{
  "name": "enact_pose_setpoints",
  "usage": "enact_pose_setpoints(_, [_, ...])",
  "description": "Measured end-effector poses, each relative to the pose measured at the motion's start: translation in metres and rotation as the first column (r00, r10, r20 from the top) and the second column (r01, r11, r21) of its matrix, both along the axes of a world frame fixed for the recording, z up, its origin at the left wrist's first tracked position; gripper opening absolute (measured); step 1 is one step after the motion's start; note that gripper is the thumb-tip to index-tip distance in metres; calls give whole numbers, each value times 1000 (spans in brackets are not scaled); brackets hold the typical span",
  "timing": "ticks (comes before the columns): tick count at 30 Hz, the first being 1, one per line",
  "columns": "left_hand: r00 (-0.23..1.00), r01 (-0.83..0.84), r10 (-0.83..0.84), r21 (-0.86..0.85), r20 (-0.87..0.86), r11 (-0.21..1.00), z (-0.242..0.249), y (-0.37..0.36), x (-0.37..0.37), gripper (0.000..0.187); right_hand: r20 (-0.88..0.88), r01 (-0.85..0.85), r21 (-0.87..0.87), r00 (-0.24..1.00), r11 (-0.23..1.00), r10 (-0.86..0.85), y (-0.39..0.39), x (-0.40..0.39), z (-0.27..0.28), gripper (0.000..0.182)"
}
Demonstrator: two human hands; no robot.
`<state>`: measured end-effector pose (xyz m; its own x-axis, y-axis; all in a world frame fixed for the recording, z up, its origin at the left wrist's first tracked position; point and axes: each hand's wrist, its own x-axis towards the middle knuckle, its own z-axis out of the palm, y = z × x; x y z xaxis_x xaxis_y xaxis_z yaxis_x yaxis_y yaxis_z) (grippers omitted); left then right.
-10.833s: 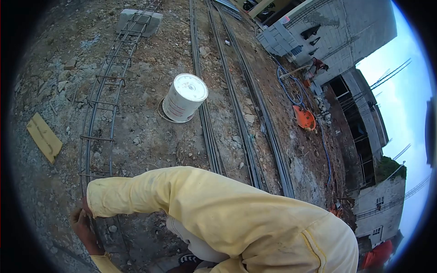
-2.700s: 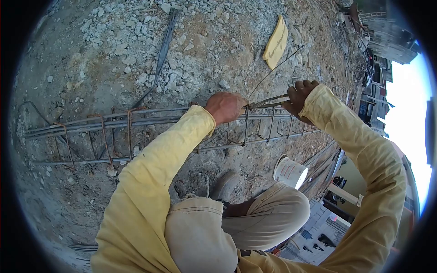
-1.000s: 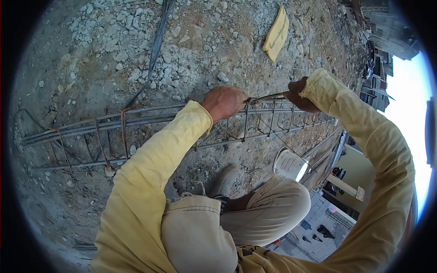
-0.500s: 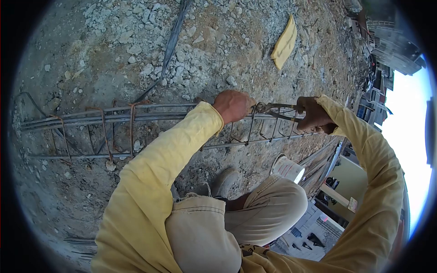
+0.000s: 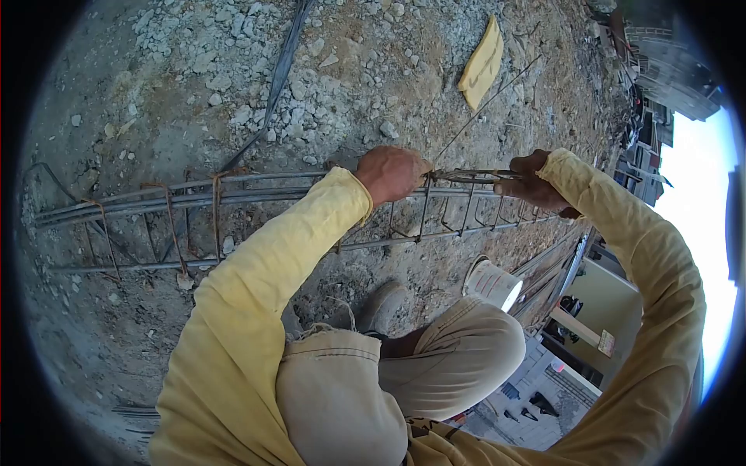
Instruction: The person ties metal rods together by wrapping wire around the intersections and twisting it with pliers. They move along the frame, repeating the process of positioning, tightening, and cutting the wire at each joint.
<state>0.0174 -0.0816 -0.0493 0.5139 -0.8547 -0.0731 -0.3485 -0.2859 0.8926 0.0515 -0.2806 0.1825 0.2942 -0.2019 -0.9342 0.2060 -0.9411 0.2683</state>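
Note:
A long cage of steel bars [image 5: 272,194] with square stirrups lies across the ground. My left hand [image 5: 391,174] is closed at its upper bars, fingertips pinched by the jaws of the pincers; what they hold is too small to make out. My right hand [image 5: 536,185] is wrapped round the handles of the pincers [image 5: 470,176], whose jaws meet the cage at a stirrup corner. A thin wire [image 5: 489,101] slants up and to the right from the jaws.
A yellow piece [image 5: 482,64] lies on the rubble beyond the cage. A dark strap [image 5: 284,74] runs down to the bars. Near my knees stands a white bucket [image 5: 492,284]. Tools [image 5: 542,404] lie on paving at the lower right.
The pincer handles have come closer together in my right hand. A thin wire now shows slanting up from the jaws. My left hand has shifted slightly left and up.

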Motion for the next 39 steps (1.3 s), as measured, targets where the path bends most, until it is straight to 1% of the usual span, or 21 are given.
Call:
enact_pose_setpoints(1, [999, -32, 33, -25, 20, 999, -4, -1, -3, 30, -32, 85, -12, 996, 996, -85, 0, 1, -1, 58])
enact_pose_setpoints(3, [997, -69, 71, -41, 33, 997, -11, -3, -6, 29, -69, 422, -181, 895, 888, -440, 14, 8, 6, 67])
enact_pose_setpoints(5, [997, -75, 76, -23, 16, 997, -18, -8, -9, 28, -102, 697, -302, 655, 651, -748, 16, 11, 6, 73])
enact_pose_setpoints(7, [997, -80, 80, -37, 3, 996, -16, -8, -8, 28, -147, 866, -387, 282, 318, -948, 2, 8, 2, 78])
enact_pose_setpoints(8, [997, -80, 80, -42, -4, 996, -16, -7, -7, 28, -211, 874, -369, 251, 315, -945, -3, 7, 2, 79])
enact_pose_setpoints(11, [996, -88, 89, -81, 18, 993, -10, -3, -6, 28, -83, 814, -346, 469, 467, -879, 14, 9, -1, 73])
enact_pose_setpoints(14, [998, -62, 63, -72, 22, 996, -10, -4, -4, 28, -40, 641, -179, 753, 746, -657, -3, 3, -13, 61])
enact_pose_setpoints(17, [998, -46, 51, -95, 49, 994, -13, -5, -4, 30, -98, 543, -202, 817, 815, -569, 34, 9, 1, 50])
enact_pose_setpoints(18, [998, -42, 45, -77, 39, 996, -11, -5, -4, 30, -161, 600, -276, 741, 750, -652, 29, 9, -8, 50])
enact_pose_setpoints(21, [999, -31, 32, -30, 13, 999, -6, -1, -2, 30, -185, 746, -225, 599, 627, -779, 22, 7, -4, 50])
enact_pose_setpoints(22, [1000, -27, 27, -26, 5, 999, -4, 0, -1, 30, -156, 808, -234, 518, 541, -841, 13, 1, -3, 51])
enact_pose_setpoints(25, [999, -38, 39, -51, 2, 998, -7, -3, -3, 30, -162, 829, -193, 500, 525, -851, 9, -5, -3, 55])
enact_pose_setpoints(28, [999, -48, 49, -84, 8, 995, -10, -4, -1, 30, 20, 525, -150, 849, 838, -529, 36, -5, 7, 56])
enact_pose_setpoints(29, [999, -50, 50, -95, 3, 994, -9, -4, -1, 31, 77, 369, -61, 928, 928, -364, 33, -10, 9, 53])
enact_pose_setpoints(31, [997, -56, 49, -123, -63, 991, -3, -1, 3, 39, 237, -1, 78, 971, 997, -17, 23, -22, 11, 46])
enact_pose_setpoints(32, [994, -59, 46, -136, -94, 989, 1, 0, 5, 45, 331, -196, 119, 932, 973, 148, 20, -26, 12, 42])
enact_pose_setpoints(35, [984, -176, 162, -223, -79, 959, 5, 1, 6, 62, 132, -38, 97, 991, 995, 25, 12, -15, 6, 40])
enact_pose_setpoints(36, [987, -163, 157, -226, -44, 961, 14, 3, 6, 65, 65, 206, 79, 975, 975, -212, 11, -12, 6, 41])
enact_pose_setpoints(37, [988, -151, 154, -226, -8, 962, 23, 4, 6, 68, 4, 435, 50, 900, 899, -436, 11, -8, 8, 43])
enact_pose_setpoints(38, [988, -143, 153, -225, 30, 964, 33, 6, 4, 71, -49, 634, 9, 772, 773, -633, 11, -4, 9, 46])
enact_pose_setpoints(39, [985, -129, 156, -284, 75, 950, 38, 5, -2, 64, -95, 795, -44, 600, 605, -795, 12, 0, 10, 49])
